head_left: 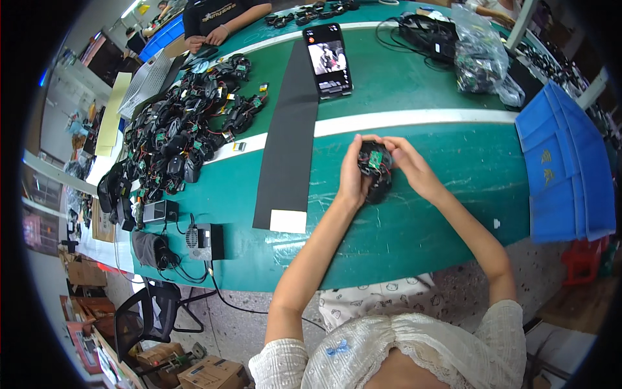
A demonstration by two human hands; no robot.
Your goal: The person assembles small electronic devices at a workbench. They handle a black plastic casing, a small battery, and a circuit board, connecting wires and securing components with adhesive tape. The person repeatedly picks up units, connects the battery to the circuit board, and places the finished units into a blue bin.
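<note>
Between both hands, just above the green table, is a black, rounded electronic device [377, 170] with a bare green circuit board and thin red wires on its upper side. My left hand [351, 174] curls round its left side, fingers reaching over the far edge. My right hand [414, 170] grips the far right side with bent fingers. The device's underside is hidden in my palm. Left of my hands lies a long black mat [285, 142] with a white paper [288, 221] at its near end.
A heap of similar black devices [184, 129] covers the left. A lit phone [328, 59] rests past the mat. To the right stands a blue bin [570, 168]; plastic-bagged parts [479, 58] lie behind. A black box-shaped unit [206, 242] sits near left. Another person [223, 16] works opposite.
</note>
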